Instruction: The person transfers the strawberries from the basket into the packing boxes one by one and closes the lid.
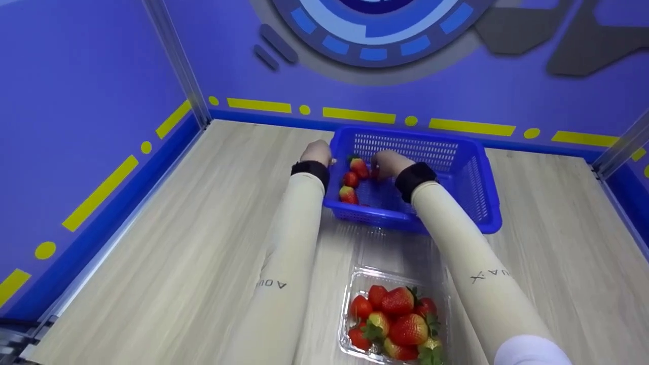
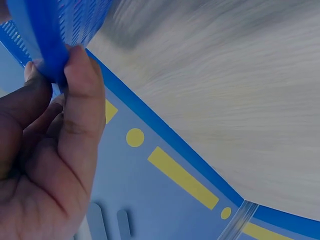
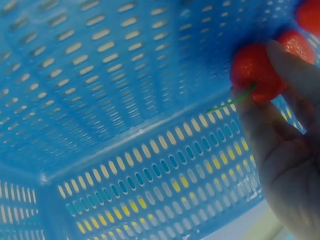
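Blue slotted plastic basket [image 1: 375, 215] here: left hand [image 1: 318, 153] pinches its rim [image 2: 47, 40], right hand [image 1: 393, 165] grips a round red green-stemmed fruit [image 3: 252, 67] inside it. Bunch of leafy red strawberries [image 1: 408, 329] in a clear plastic tub [image 1: 345, 314] nearby.

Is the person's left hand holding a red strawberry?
No; the left hand grips the blue, slotted plastic basket by its rim.

So the left sleeve [image 1: 291, 238] is showing upside-down letters [image 1: 272, 284], kinda reading "AQU"; right sleeve [image 1: 461, 238] is showing "UA" plus an X-like mark [image 1: 477, 277].
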`<control>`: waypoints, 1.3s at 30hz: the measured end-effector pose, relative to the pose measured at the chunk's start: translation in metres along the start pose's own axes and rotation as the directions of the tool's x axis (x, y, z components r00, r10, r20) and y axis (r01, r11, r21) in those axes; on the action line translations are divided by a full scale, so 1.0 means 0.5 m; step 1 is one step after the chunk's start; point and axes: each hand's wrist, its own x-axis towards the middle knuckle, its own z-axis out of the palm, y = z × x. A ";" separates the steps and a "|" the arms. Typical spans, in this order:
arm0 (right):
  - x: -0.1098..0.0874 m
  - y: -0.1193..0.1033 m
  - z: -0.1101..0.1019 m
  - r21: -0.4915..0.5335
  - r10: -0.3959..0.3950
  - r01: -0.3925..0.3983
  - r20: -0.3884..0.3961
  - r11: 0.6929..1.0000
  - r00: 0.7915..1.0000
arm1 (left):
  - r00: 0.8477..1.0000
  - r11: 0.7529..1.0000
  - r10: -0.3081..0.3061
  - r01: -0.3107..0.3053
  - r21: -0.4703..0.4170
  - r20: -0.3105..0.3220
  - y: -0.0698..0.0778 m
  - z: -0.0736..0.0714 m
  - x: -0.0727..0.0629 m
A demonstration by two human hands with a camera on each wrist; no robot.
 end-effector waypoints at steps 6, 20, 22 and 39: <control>-0.032 0.050 -0.028 0.156 0.014 -0.001 -0.079 0.988 0.997 | 1.000 1.000 0.004 -0.004 0.012 0.017 0.030 0.014 -0.007; -0.150 0.077 -0.152 0.168 -0.032 0.082 -0.279 0.982 0.960 | 0.996 0.996 0.064 -0.068 0.057 0.066 -0.063 0.126 0.270; -0.175 0.073 -0.169 0.179 -0.042 0.098 -0.295 0.979 0.955 | 0.992 0.998 0.062 -0.062 0.000 0.106 -0.065 0.117 0.252; -0.395 0.001 -0.229 0.136 -0.192 0.301 -0.515 0.944 0.835 | 0.922 0.888 0.371 -0.387 -0.250 -0.111 0.051 -0.143 -0.066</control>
